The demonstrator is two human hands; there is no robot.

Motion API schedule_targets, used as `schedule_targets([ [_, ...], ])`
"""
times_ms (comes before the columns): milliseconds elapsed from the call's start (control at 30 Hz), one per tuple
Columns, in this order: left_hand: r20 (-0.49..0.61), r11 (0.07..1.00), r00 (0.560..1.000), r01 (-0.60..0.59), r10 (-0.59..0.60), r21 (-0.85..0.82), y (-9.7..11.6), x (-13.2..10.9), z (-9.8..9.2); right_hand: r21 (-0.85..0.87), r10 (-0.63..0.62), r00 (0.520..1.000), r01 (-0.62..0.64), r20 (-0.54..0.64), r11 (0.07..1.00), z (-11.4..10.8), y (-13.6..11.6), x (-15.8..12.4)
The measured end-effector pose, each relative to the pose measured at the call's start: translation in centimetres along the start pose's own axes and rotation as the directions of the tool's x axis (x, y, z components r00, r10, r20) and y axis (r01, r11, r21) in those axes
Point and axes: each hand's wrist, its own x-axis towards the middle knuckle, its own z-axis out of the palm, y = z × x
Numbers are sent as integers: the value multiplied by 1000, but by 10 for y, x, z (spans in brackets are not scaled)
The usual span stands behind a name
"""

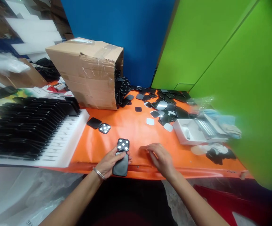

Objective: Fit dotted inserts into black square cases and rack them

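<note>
My left hand (pixel 111 160), wearing a silver bracelet, is closed around a black folding piece (pixel 120 164) near the table's front edge. The piece has two rounded panels joined end to end; the far one carries several white dots, and the near one is plain. To its right, my right hand (pixel 160 157) hovers low over or rests on the orange tabletop, fingers loosely bent and apart, with nothing visible in them. A similar black folding piece (pixel 99 125), laid open with white dots on one panel, lies beyond my left hand.
A white foam tray (pixel 76 141) holds a row of upright black pieces (pixel 32 125) at left. Behind stands a cardboard box (pixel 91 75) spilling black pieces. Loose black and silver plates (pixel 166 108) lie at back right, near a white box (pixel 185 133). Blue and green panels (pixel 208 40) rise behind.
</note>
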Motion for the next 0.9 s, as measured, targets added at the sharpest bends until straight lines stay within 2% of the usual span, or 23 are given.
schedule_targets([
  [133, 34, 1000, 999, -15, 14, 22, -13, 6, 13, 11, -164, 984, 165, -76, 986, 9, -25, -21],
  [233, -26, 997, 998, -58, 60, 57, -18, 11, 18, 18, -191, 981, 192, -37, 981, 12, -41, -26],
  [300, -79, 989, 991, -98, 107, 113, -17, 13, 18, 52, -98, 995, 98, -13, 994, 12, -48, -25],
  [367, -131, 964, 975, -145, 177, 221, -14, 11, 16, 101, 101, 995, -98, -24, 990, 11, -52, -20],
  [433, -148, 924, 960, -175, 236, 340, -12, 9, 14, 152, 324, 946, -317, -22, 936, 11, -51, -14],
  [533, -107, 866, 955, -199, 276, 459, -11, 4, 11, 204, 542, 825, -564, 159, 800, 14, -49, -3],
  [600, -80, 858, 952, -229, 297, 460, -11, 2, 9, 208, 577, 765, -637, 287, 742, 13, -52, 3],
  [633, -75, 875, 954, -232, 289, 426, -10, 1, 8, 210, 567, 758, -641, 323, 738, 12, -54, 5],
  [767, -53, 936, 976, -185, 210, 301, -6, -2, 1, 307, 489, 799, -591, 351, 746, 4, -62, 12],
  [833, 16, 928, 984, -171, 176, 330, -3, -6, 0, 422, 535, 784, -621, 316, 661, 2, -59, 15],
  [900, 108, 931, 990, -121, 89, 344, -1, -10, 1, 534, 616, 716, -678, 328, 505, 4, -53, 19],
])
